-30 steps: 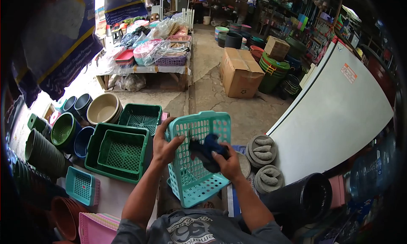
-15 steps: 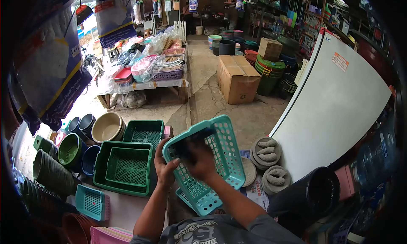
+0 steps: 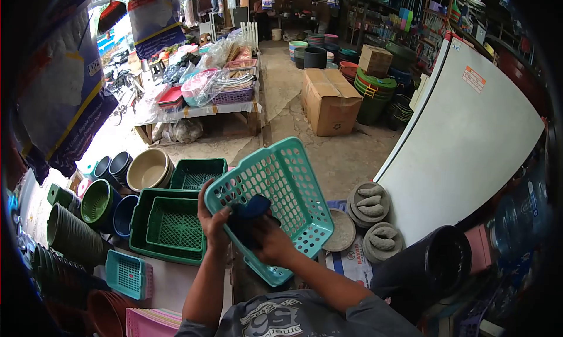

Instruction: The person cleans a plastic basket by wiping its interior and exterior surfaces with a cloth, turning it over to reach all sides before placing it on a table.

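Note:
A turquoise plastic basket (image 3: 302, 184) with rows of holes is tilted in front of my chest, its inside facing me. My left hand (image 3: 213, 221) is closed on its left rim, thumb over the edge. My right hand (image 3: 274, 242) reaches inside, wrapped around a dark blue cloth (image 3: 254, 210) that lies against the basket's left inner side. The cloth hides part of the right fingers. To the left of the basket are nested green baskets (image 3: 139, 243).
A smaller turquoise basket (image 3: 124, 272) rests at lower left, near stacked pots (image 3: 73, 234) and a beige basin (image 3: 148, 170). Stone mortars (image 3: 368, 203) and a black bin (image 3: 410, 275) stand to my right, beside a white fridge (image 3: 463, 120). Ahead is a cardboard box (image 3: 331, 105).
The basket has risen slightly and tilted more, both hands with it. My right hand with the cloth has shifted down and left, from the upper inside toward the left side.

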Demonstrator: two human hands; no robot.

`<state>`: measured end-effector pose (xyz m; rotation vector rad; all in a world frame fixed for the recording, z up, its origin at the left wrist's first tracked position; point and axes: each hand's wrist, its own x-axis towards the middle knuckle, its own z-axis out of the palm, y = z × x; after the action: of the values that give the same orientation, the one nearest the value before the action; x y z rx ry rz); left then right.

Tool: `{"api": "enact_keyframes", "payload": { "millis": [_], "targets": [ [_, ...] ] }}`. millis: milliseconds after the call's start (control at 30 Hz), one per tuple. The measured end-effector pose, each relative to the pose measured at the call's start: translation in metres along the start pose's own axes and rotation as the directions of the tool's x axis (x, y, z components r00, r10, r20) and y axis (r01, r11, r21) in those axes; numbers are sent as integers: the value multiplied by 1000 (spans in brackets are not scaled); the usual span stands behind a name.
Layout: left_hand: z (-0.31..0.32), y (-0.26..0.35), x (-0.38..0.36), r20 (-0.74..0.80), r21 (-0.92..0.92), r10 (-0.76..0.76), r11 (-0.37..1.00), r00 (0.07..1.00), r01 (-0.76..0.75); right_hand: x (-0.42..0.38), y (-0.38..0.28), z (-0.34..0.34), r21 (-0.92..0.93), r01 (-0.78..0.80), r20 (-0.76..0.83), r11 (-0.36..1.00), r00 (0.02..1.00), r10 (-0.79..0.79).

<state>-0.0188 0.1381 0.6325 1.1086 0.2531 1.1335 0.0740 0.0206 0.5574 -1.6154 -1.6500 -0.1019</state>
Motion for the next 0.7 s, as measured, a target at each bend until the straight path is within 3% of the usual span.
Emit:
{"api": "enact_keyframes", "payload": {
  "millis": [67, 100, 133, 200, 267, 333, 400, 467, 500, 533, 633, 700],
  "targets": [
    [-3, 4, 3, 37, -100, -24, 995, 999, 28, -3, 25, -3, -64, -62, -178, 996, 983, 50],
    [-2, 10, 2, 37, -76, -5, 997, 999, 8, 0, 27, -15, -38, -261, -190, 965, 950, 249],
    [-3, 11, 0, 31, -71, -8, 997, 999, 10, -6, 42, -12, 64, -449, -279, 891, 850, 448],
    [0, 11, 0, 17, -83, 39, 996, 999, -38, -7, 45, -16, -56, -418, -296, 907, 874, 384],
    [0, 7, 1, 26, -85, 49, 995, 998, -47, -7, 26, -5, 50, -349, -138, 936, 926, 352],
    [-2, 2, 2, -21, -94, 7, 996, 1000, -9, -7, -6, -4, -47, -43, 87, 998, 995, 47],
    [-6, 0, 1, -10, -112, 4, 994, 1000, -5, -13, 3, 2, 32, -32, 41, 999, 999, 31],
    [-9, 6, 1, 0, -119, 3, 993, 1000, -3, -13, 17, -8, -49, -189, 9, 981, 982, 190],
    [-8, 14, 0, -13, -120, 15, 993, 1000, -16, -9, 25, -10, -43, -268, -124, 962, 957, 261],
    [-7, 18, 0, -27, -123, 26, 992, 999, -30, -9, 30, -20, 34, -457, -98, 889, 883, 458],
    [-8, 12, 2, -13, -113, 59, 992, 998, -60, -8, 30, -15, -67, -479, -228, 875, 862, 454],
    [-7, 7, 3, -42, -109, 69, 991, 997, -73, -9, -2, -15, -36, -403, 65, 914, 912, 405]
  ]
}}
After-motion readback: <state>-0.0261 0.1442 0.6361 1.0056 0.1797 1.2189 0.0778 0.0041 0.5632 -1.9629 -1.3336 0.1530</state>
